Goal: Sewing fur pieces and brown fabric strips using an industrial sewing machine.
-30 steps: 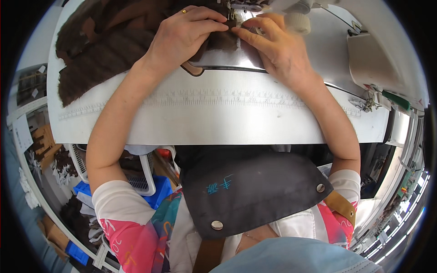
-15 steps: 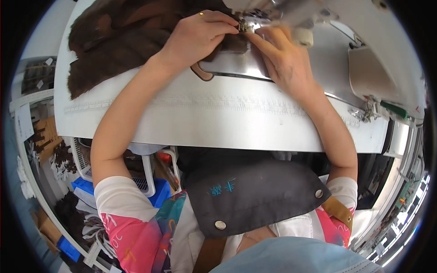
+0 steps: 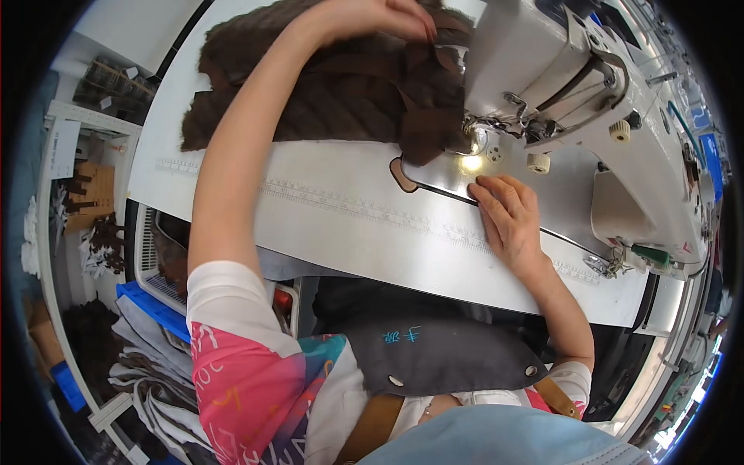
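Note:
Dark brown furry fabric (image 3: 310,105) with smooth brown strips spreads over the left of the white table, its right end by the needle area of a white sewing machine (image 3: 542,85). At the top, my left hand (image 3: 372,19) reaches far out with bent fingers closed on the fabric's far part; the fingertips are partly hidden. My right hand (image 3: 508,217) rests on the near edge of the metal machine bed (image 3: 446,170), fingers stretched and holding nothing. It is apart from the fabric.
A printed ruler scale (image 3: 349,203) runs along the table's front. A tan-rimmed slot (image 3: 403,177) lies beside the machine bed. Below left stand a white basket (image 3: 147,248), a blue bin (image 3: 155,308) and piled grey fabric (image 3: 155,387). The machine's arm occupies the right side.
Both hands have left the needle area. My left hand moved farther away along the fabric; my right hand came nearer, onto the bed's edge. The view has also shifted, showing more of the machine.

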Demonstrator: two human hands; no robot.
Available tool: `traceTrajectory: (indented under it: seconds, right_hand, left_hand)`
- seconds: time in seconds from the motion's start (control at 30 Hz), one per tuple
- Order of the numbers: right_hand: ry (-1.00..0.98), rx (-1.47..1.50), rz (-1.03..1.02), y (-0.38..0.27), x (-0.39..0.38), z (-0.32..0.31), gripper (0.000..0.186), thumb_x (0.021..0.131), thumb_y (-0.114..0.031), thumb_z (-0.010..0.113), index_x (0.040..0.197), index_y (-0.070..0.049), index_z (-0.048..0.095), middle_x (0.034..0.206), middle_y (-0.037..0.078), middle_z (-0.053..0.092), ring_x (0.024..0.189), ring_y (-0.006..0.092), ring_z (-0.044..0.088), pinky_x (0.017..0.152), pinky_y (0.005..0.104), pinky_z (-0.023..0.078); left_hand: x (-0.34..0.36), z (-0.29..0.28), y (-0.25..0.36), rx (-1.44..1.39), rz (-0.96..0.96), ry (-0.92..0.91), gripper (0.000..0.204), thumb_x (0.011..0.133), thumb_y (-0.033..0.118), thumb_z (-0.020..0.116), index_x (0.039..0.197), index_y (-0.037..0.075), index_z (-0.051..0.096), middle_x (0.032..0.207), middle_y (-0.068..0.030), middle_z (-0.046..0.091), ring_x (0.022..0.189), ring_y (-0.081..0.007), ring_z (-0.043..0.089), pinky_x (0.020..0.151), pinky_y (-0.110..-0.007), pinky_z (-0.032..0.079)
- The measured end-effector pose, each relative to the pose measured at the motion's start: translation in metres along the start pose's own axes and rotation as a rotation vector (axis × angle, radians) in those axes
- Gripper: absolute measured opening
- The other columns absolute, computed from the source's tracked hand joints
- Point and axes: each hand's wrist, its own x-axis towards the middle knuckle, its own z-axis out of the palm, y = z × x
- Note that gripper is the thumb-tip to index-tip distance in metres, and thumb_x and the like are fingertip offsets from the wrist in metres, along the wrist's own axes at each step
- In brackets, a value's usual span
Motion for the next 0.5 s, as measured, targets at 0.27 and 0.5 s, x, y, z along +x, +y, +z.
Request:
traceTrajectory:
  seconds: [0.27, 0.5]
  right_hand:
    - [-0.03, 0.049, -0.046, -0.036, 0.044, 0.028, 0.063, 0.066, -0.002, 0.068, 0.127, -0.006, 0.05, 0.122, 0.013, 0.051, 0.102, 0.0259, 0.054, 0.083, 0.037, 0.045]
    - [-0.049, 0.042, -0.304, -0.058, 0.132, 0.029, 0.094, 0.058, -0.006, 0.07, 0.141, -0.02, 0.029, 0.143, 0.015, 0.03, 0.126, 0.0346, 0.038, 0.103, 0.047, 0.034]
  left_hand:
    - [0.015, -0.019, -0.079, 0.478, -0.564, 0.31, 0.108, 0.066, 0.071, 0.062, 0.142, 0.003, 0.027, 0.151, -0.0161, 0.015, 0.139, -0.0378, 0.011, 0.11, -0.054, 0.014]
    - [-0.172, 0.088, -0.077, 0.466, 0.068, 0.338, 0.043, 0.088, 0.028, 0.052, 0.128, 0.013, 0.044, 0.123, -0.0049, 0.051, 0.118, -0.0161, 0.045, 0.095, -0.037, 0.03]
